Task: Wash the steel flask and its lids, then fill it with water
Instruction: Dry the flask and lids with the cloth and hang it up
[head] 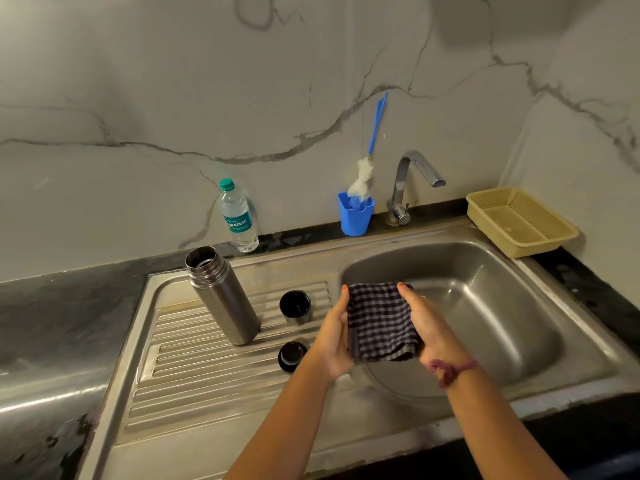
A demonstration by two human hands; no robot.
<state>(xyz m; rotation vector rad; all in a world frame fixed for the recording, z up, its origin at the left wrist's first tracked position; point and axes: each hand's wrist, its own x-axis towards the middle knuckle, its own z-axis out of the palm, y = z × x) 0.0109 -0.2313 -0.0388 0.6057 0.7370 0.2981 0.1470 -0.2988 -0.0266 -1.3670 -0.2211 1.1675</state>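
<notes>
Holding 1 checked cloth (pixel 380 322) in left hand (pixel 333 336) and right hand (pixel 429 329) grip | 1 flask (pixel 221 294) | 2 lids (pixel 295 307)

Dark stone table (pixel 52 306) with inset steel sink (pixel 588 348), open flask (pixel 221 296) and two lids (pixel 295 306) (pixel 292 355) on its drainboard (pixel 194 375), water bottle (pixel 239 216), blue holder (pixel 355 214), beige basket (pixel 519 221) behind

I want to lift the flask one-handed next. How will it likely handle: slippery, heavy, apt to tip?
The flask is smooth bare steel with no handle, so it may slip, more so if wet. It stands tall and narrow on the ribbed drainboard, so a sideways nudge could tip it and let it roll. Its mouth is open; whether it holds water, and so its weight, cannot be told.
</notes>
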